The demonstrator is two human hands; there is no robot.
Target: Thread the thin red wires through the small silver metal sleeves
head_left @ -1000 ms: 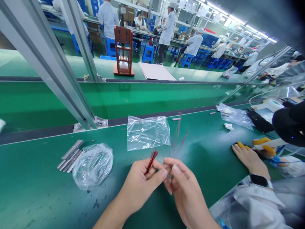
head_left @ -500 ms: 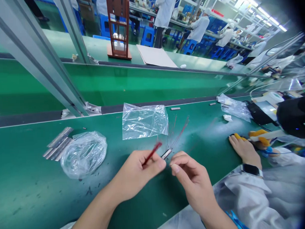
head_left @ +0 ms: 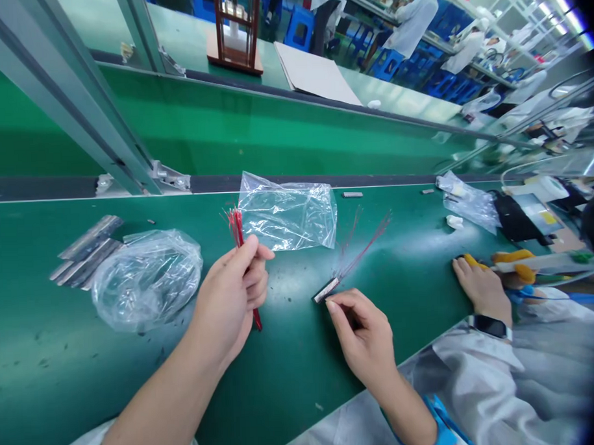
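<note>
A bundle of thin red wires is gripped in my left hand, its frayed-looking ends fanning out above the fist and its lower end poking out below. My right hand has thumb and index finger pinched together at the near end of a small dark strip with a pale top; whether something tiny is between the fingertips is hidden. Thin red wires spread from that strip across the green table. A flat clear plastic bag lies beyond my hands.
Left of my hands are a crumpled clear bag and stacked grey strips. At right, a co-worker's hand with a watch rests on the table near another plastic bag. A metal frame post rises at the left.
My left hand has moved left, away from my right hand, and turned so the red wire bundle stands upright. My right hand is now at the strip. The view has tilted down.
</note>
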